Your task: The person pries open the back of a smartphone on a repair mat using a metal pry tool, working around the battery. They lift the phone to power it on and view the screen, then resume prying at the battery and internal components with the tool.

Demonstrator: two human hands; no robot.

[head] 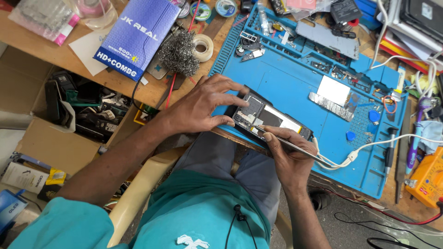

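Left hand steadies opened phone | mat edge | right hand grips tweezers

One camera sits on my head, looking steeply down over my chest and lap onto the blue mat, close to my hands, the workbench stretching away above.

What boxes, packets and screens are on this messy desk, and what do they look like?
Blue box: flat rectangle with white print, top left of the wooden desk.
Clear packet: plastic with a pink edge, far top left corner.
Small carton: white and black, low at the left.
Yellow meter: orange-yellow casing, right edge; its screen cannot be seen.
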